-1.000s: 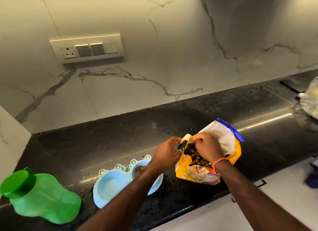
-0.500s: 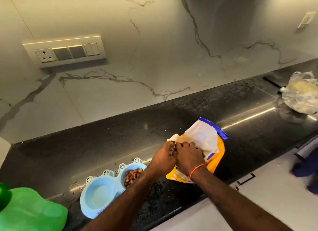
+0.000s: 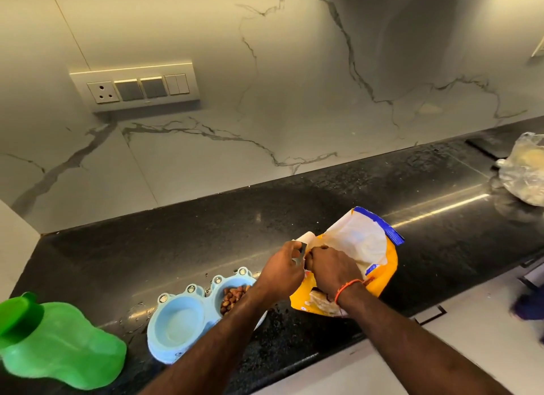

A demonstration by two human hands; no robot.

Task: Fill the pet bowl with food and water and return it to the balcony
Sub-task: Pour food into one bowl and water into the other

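A light-blue double pet bowl (image 3: 179,321) sits on the black counter near its front edge. Brown kibble (image 3: 234,299) fills its right cup; the left cup holds no food. To the right of it lies a yellow pet food bag (image 3: 362,247) with a white inside and a blue top edge. My left hand (image 3: 282,272) and my right hand (image 3: 332,266) meet at the bag's folded mouth, both pinching it. A small dark clip-like piece shows between my left fingers. A green water bottle (image 3: 59,341) lies on the counter at the far left.
The black counter (image 3: 206,235) runs along a marble wall with a switch plate (image 3: 135,85). A clear plastic bag (image 3: 524,171) with something pale inside rests at the far right. Water drops lie beside the bowl. White cabinet fronts (image 3: 441,344) sit below the counter edge.
The bag's mouth was open with kibble showing and my right hand inside; now both hands hold its top folded shut. The kibble in the bowl's right cup has come into view.
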